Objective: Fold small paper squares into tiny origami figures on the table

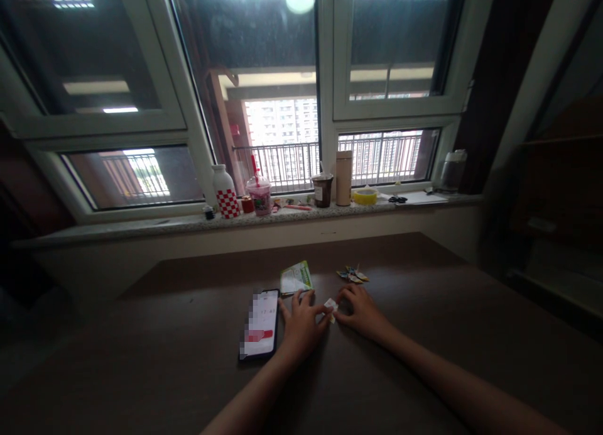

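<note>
A small white piece point(331, 305), perhaps folded paper, with a yellowish bit at its lower end, is low over the brown table between my hands. My left hand point(301, 325) pinches its left side with thumb and forefinger, the other fingers spread toward the phone. From the right, my right hand point(360, 310) holds the opposite edge between thumb and curled forefinger. A phone point(264, 325) with a lit screen lies just left of my left hand. Beyond the fingertips is a green-and-white packet or leaflet point(296, 278). Several small colourful pieces point(352, 275) lie bunched past my right hand.
The brown table point(188, 334) reaches toward a stone windowsill point(188, 226). On the sill stand a checkered bottle point(226, 193), a pink drink cup point(259, 196), a dark drink cup point(323, 191), a tan flask point(343, 178), yellow tape point(365, 197) and black-handled scissors point(397, 200).
</note>
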### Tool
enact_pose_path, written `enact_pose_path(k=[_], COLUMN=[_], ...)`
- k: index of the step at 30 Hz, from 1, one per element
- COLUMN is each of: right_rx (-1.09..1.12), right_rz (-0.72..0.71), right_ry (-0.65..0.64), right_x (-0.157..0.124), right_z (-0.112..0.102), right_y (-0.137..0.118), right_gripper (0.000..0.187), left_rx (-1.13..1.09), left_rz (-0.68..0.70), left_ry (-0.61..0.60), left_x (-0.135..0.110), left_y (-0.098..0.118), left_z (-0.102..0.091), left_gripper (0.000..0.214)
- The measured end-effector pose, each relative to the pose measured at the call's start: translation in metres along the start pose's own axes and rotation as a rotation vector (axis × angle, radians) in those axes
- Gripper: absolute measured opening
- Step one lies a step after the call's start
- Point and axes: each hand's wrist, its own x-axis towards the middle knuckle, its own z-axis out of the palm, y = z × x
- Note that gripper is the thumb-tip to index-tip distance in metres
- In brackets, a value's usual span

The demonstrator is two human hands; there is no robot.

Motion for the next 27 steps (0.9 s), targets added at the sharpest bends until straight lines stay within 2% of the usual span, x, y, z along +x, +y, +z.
enact_pose_path(k=[7,15,20,23,27], right_rx=[0.014,0.072,0.083,0.025,-0.082], right_rz=[-0.010,-0.024,-0.042,-0.067,-0.044], right_ry=[-0.019,-0.029,0.027,0.039,0.042], right_x=[-0.003,-0.004,-0.003,-0.003,-0.004], right_z=[-0.003,-0.003,-0.002,-0.003,-0.007], right_y=[-0.001,0.003,0.005,0.000,-0.010], right_gripper=[0.035,0.039,0.027,0.020,0.018], left_rx=[-0.001,0.008,-0.003,-0.004,-0.003], left_rz=[0.000,-0.009,-0.006,-0.006,-0.003], left_ry=[-0.005,-0.010,-0.004,-0.008,-0.011], left_x=[0.000,-0.001,0.000,0.000,0.001], left_y=[0.000,0.001,-0.001,0.000,0.000], left_z=[0.000,0.000,0.001,0.001,0.001], left_gripper=[0.024,0.023,0.023,0.023,0.024])
